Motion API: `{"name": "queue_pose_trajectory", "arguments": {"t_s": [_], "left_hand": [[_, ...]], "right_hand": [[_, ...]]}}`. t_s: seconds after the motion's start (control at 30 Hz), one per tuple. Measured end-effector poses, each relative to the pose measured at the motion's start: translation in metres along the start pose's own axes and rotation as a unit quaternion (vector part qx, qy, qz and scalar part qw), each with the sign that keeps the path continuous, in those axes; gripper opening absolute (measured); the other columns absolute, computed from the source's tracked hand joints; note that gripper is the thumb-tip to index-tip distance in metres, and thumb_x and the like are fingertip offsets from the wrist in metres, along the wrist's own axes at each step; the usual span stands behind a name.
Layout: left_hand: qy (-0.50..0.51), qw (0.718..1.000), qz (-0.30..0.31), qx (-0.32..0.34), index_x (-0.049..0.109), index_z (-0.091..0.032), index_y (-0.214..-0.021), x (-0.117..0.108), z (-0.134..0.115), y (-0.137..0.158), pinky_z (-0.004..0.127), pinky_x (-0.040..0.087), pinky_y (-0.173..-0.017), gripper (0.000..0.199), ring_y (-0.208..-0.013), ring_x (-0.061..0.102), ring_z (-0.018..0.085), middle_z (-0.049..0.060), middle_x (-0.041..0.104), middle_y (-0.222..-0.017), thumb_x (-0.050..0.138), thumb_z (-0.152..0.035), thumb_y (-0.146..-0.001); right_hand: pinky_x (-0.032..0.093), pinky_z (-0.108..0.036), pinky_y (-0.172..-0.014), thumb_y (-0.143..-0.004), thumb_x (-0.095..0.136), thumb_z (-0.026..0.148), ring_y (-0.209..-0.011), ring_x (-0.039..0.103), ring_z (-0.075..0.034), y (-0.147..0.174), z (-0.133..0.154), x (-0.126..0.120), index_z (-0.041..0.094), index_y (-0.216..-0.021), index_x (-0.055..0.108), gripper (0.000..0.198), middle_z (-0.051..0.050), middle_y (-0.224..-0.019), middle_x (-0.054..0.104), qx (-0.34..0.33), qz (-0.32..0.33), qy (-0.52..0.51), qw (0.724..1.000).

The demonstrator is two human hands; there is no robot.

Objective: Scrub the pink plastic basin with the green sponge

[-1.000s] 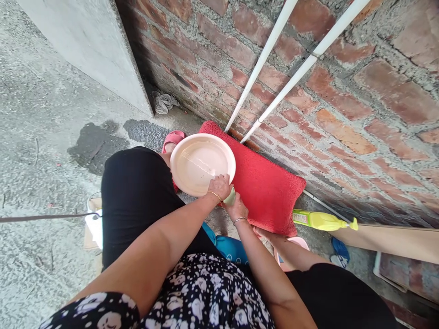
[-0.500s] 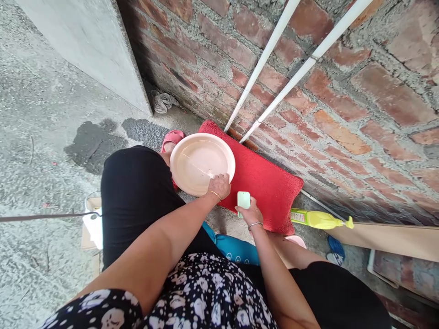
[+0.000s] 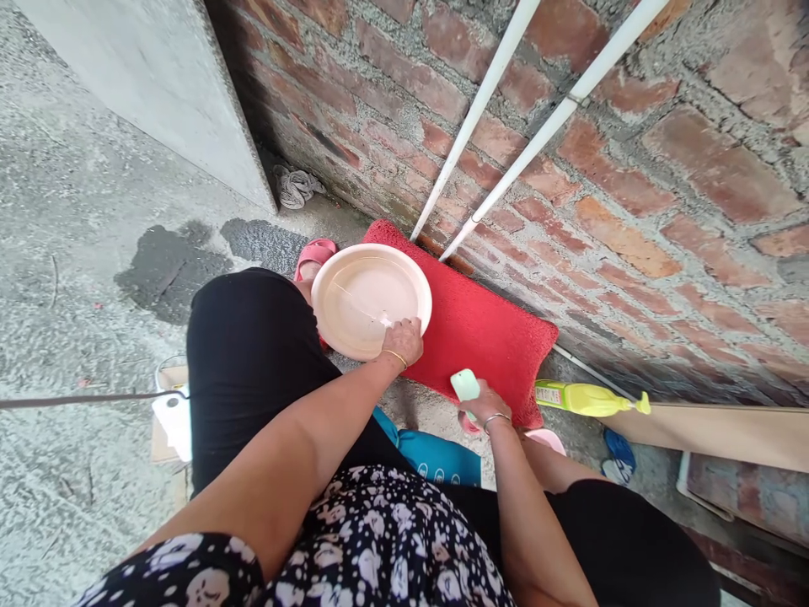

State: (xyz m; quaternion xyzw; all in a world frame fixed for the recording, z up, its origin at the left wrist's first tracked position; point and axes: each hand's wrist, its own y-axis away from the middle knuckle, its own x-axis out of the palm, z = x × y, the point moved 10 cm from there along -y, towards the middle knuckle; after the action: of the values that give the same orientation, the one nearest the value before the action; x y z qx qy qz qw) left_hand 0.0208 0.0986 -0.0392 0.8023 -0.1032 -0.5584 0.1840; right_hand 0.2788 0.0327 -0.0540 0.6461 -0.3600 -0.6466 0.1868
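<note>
My left hand (image 3: 403, 339) is closed on the near right rim of a pale pink basin (image 3: 354, 333), its wrist just outside the rim. Shallow clear water lies in the basin, and a small white glint shows in it beside my fingers. The basin covers the left end of a red mat (image 3: 480, 329). To the right, my right hand (image 3: 482, 402) grips a mint-green scrub brush (image 3: 465, 384) with a flat back. The brush is held above the mat's near edge. Its underside is hidden from me.
A yellow-green squeeze bottle (image 3: 587, 400) lies at the mat's right end. Two white pipes (image 3: 518, 164) run up the brick wall (image 3: 632, 185). A pink slipper (image 3: 316, 249) is left of the basin, a blue slipper (image 3: 619, 451) far right. Wet patches (image 3: 170, 261) darken the concrete.
My right hand has moved right and slightly toward me with the brush, which is now tilted. My left hand stays at the basin's rim.
</note>
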Motion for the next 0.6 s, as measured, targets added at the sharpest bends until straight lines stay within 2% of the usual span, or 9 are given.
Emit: {"name": "queue_pose_trajectory", "arguments": {"t_s": [0.07, 0.13, 0.3, 0.43, 0.5, 0.6], "left_hand": [[0.002, 1.000, -0.004, 0.005, 0.041, -0.016, -0.118, -0.001, -0.001, 0.000, 0.040, 0.039, -0.084, 0.036, -0.104, 0.049, 0.026, 0.015, 0.051, -0.110, 0.037, -0.034, -0.087], [0.001, 1.000, -0.007, 0.005, 0.040, -0.016, -0.118, -0.001, -0.001, 0.000, 0.039, 0.039, -0.084, 0.037, -0.104, 0.049, 0.026, 0.015, 0.051, -0.110, 0.037, -0.036, -0.087], [0.005, 1.000, 0.007, 0.004, 0.039, -0.016, -0.119, -0.001, -0.001, 0.002, 0.040, 0.037, -0.086, 0.041, -0.107, 0.047, 0.027, 0.016, 0.048, -0.114, 0.032, -0.043, -0.088], [0.006, 1.000, 0.001, 0.008, 0.042, -0.016, -0.116, -0.003, -0.002, 0.002, 0.039, 0.039, -0.083, 0.033, -0.101, 0.049, 0.026, 0.015, 0.050, -0.110, 0.033, -0.031, -0.088], [0.005, 1.000, -0.003, 0.009, 0.042, -0.015, -0.114, -0.004, -0.001, 0.002, 0.039, 0.039, -0.082, 0.031, -0.099, 0.050, 0.025, 0.015, 0.051, -0.108, 0.035, -0.026, -0.086], [0.008, 1.000, -0.001, 0.010, 0.041, -0.015, -0.116, -0.003, -0.001, 0.002, 0.039, 0.039, -0.082, 0.034, -0.100, 0.050, 0.026, 0.015, 0.050, -0.108, 0.036, -0.023, -0.084]], "right_hand": [[0.043, -0.031, -0.069, -0.059, 0.069, 0.045, -0.088, 0.061, -0.024, -0.001, -0.008, -0.008, 0.023, -0.111, 0.049, 0.060, -0.007, -0.099, 0.063, 0.009, -0.018, -0.030, 0.999], [0.043, -0.030, -0.067, -0.061, 0.067, 0.047, -0.088, 0.061, -0.023, -0.001, 0.005, -0.017, 0.023, -0.112, 0.048, 0.059, -0.006, -0.100, 0.063, -0.007, -0.044, -0.070, 0.997], [0.044, -0.030, -0.069, -0.062, 0.065, 0.054, -0.090, 0.061, -0.024, -0.010, 0.086, -0.034, 0.025, -0.122, 0.039, 0.071, -0.005, -0.103, 0.063, -0.048, -0.076, -0.121, 0.988], [0.044, -0.033, -0.071, -0.067, 0.059, 0.059, -0.091, 0.061, -0.025, -0.019, 0.138, -0.031, 0.026, -0.126, 0.035, 0.071, -0.006, -0.100, 0.063, -0.072, -0.059, -0.118, 0.989], [0.044, -0.035, -0.073, -0.067, 0.058, 0.061, -0.092, 0.061, -0.026, -0.022, 0.142, -0.028, 0.027, -0.125, 0.036, 0.070, -0.006, -0.099, 0.063, -0.078, -0.052, -0.093, 0.991], [0.044, -0.035, -0.075, -0.065, 0.060, 0.060, -0.094, 0.060, -0.025, -0.025, 0.116, -0.027, 0.029, -0.126, 0.034, 0.073, -0.006, -0.102, 0.062, -0.052, -0.060, -0.074, 0.994]]}}
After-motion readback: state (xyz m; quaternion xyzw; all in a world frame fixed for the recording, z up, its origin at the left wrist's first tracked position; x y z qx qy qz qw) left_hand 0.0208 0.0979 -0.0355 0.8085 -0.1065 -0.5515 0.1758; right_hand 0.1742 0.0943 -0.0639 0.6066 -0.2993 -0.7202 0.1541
